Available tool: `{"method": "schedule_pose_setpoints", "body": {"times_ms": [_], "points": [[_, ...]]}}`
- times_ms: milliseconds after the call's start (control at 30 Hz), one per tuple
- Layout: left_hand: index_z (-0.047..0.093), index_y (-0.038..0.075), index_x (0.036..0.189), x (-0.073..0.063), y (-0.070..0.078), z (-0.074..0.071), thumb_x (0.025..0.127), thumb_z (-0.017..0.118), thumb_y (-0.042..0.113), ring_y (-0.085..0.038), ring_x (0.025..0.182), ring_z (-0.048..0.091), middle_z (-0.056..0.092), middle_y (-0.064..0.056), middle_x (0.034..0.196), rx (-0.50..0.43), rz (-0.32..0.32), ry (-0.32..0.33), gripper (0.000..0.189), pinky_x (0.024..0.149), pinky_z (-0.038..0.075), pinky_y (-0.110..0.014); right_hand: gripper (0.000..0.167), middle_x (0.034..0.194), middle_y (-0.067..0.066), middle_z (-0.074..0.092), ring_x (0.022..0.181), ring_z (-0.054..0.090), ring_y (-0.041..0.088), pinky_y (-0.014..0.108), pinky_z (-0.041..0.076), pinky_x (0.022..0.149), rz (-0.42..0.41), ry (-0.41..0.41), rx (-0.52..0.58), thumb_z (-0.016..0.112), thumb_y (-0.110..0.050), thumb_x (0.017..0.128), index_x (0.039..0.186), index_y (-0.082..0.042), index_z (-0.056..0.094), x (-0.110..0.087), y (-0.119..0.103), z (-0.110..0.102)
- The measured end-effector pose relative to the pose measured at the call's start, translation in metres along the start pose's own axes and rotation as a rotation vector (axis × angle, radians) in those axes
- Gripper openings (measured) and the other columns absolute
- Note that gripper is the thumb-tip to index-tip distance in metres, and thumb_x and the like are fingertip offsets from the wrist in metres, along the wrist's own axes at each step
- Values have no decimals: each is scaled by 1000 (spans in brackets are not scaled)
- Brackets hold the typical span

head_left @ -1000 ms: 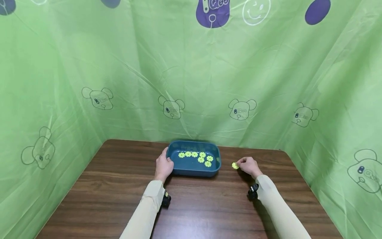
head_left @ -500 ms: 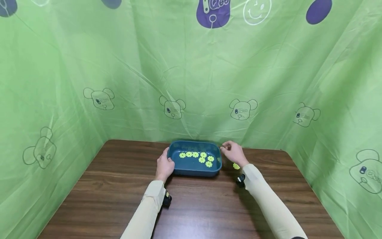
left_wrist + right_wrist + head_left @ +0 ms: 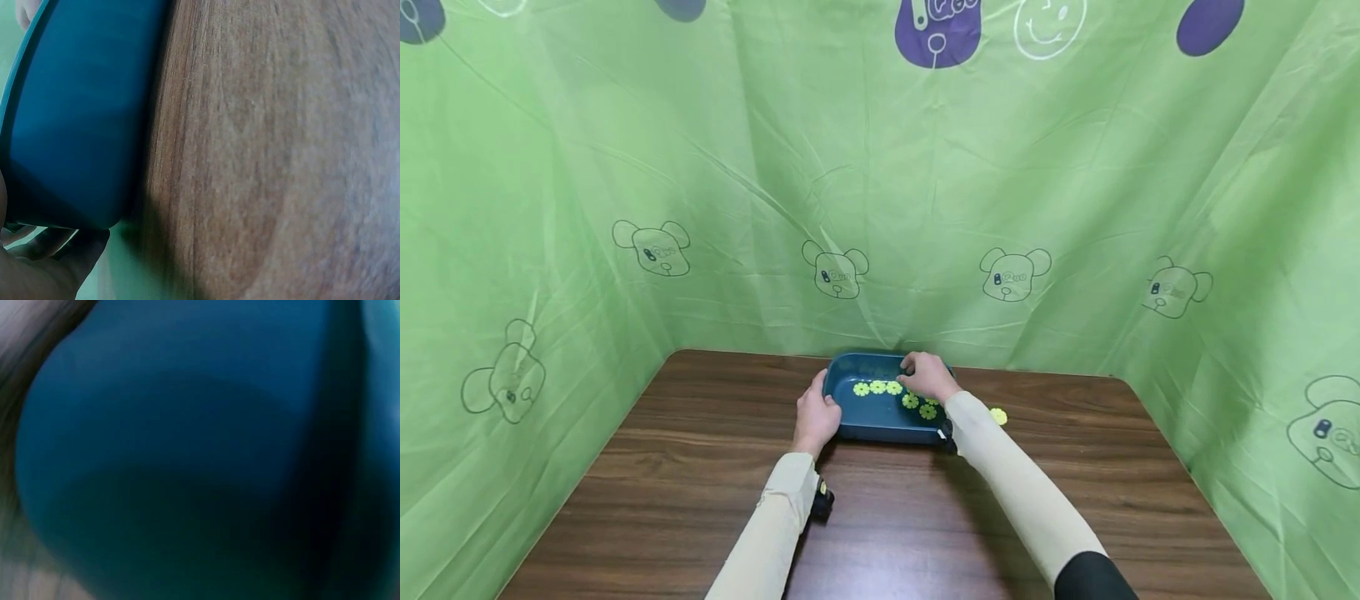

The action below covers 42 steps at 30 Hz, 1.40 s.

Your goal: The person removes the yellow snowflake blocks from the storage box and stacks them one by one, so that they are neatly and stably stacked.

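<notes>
My left hand (image 3: 817, 413) grips the left end of a dark blue rectangular tub (image 3: 874, 434), thumb over the rim. In the left wrist view its fingers (image 3: 47, 269) lie against the tub's end. Inside the tub, several yellow flower-shaped pieces (image 3: 877, 387) lie on the bottom. My right hand (image 3: 931, 377) is over the tub's right half, fingers bent and pointing left, hiding some pieces. I cannot tell whether its fingertips hold a piece. One yellow flower-shaped piece (image 3: 998, 416) lies on the table right of the tub, beside the right sleeve. The right wrist view shows only the blurred tub (image 3: 175, 425).
The brown wood-grain table (image 3: 700, 492) spreads around the tub. A green cloth curtain (image 3: 737, 167) with printed bear faces rises behind the table's back edge and along both sides, close behind the tub.
My right hand has moved left from the loose piece on the table, past the tub's right rim, to over the tub. The loose piece and the left hand's grip have stayed.
</notes>
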<state>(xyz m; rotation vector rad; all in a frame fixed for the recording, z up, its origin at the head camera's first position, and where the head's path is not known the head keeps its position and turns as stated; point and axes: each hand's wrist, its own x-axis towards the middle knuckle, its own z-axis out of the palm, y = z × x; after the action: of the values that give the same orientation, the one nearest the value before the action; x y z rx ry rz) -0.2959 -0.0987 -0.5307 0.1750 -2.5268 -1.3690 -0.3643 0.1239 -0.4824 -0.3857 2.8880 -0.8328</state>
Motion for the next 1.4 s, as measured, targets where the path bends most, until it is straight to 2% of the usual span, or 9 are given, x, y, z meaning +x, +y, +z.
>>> {"method": "schedule_pose_setpoints", "body": {"times_ms": [267,600,833,967,1067,1233,1333,1400], "points": [[45,5,151,-3,0,-2,95,48,0,-41,134,53,56,-25,144,-12,-20,-10,57,111,44,-53,35,121,13,70,112,66,29,43,57,89,49,-119,3,71,-19,95,127,-6,68,4,1,17],[44,5,152,-3,1,-2,95,48,0,-42,134,53,56,-26,144,-4,-20,-14,57,111,44,-53,37,124,12,71,115,67,27,44,57,93,5,-92,-126,71,-18,95,131,-9,69,8,4,28],[45,5,151,-1,-1,-2,95,48,1,-43,133,53,56,-27,143,-11,-8,-2,56,110,44,-54,32,125,8,71,113,67,25,41,57,94,6,-100,-214,75,-20,92,122,-9,74,12,0,31],[44,4,151,-3,0,-3,95,48,1,-43,134,52,55,-27,144,-21,-12,-6,57,111,44,-54,24,117,7,71,95,66,21,38,57,85,28,-119,-197,77,-21,91,112,-9,75,12,-3,31],[44,3,151,-3,1,-3,94,48,0,-43,133,52,55,-27,144,-20,-11,-8,57,110,44,-54,13,98,4,66,74,55,17,34,51,71,45,-135,-189,77,-22,91,92,-10,71,12,-3,32],[44,4,151,-3,1,-3,95,48,0,-43,133,53,55,-27,143,-11,-13,-10,57,110,44,-54,37,75,-1,42,59,35,15,31,36,60,47,-150,-195,77,-22,91,66,-14,51,13,0,34],[44,4,151,-3,1,-3,96,48,1,-43,133,53,55,-27,144,-15,-11,-9,56,110,44,-54,43,72,0,36,58,31,16,31,34,58,42,-145,-190,77,-22,91,62,-13,46,13,1,34],[44,3,151,-3,2,-3,96,48,1,-43,133,53,55,-27,144,-20,-5,-6,56,110,44,-54,41,73,0,39,58,33,16,31,35,58,43,-129,-189,78,-23,91,64,-13,48,13,1,33]]}}
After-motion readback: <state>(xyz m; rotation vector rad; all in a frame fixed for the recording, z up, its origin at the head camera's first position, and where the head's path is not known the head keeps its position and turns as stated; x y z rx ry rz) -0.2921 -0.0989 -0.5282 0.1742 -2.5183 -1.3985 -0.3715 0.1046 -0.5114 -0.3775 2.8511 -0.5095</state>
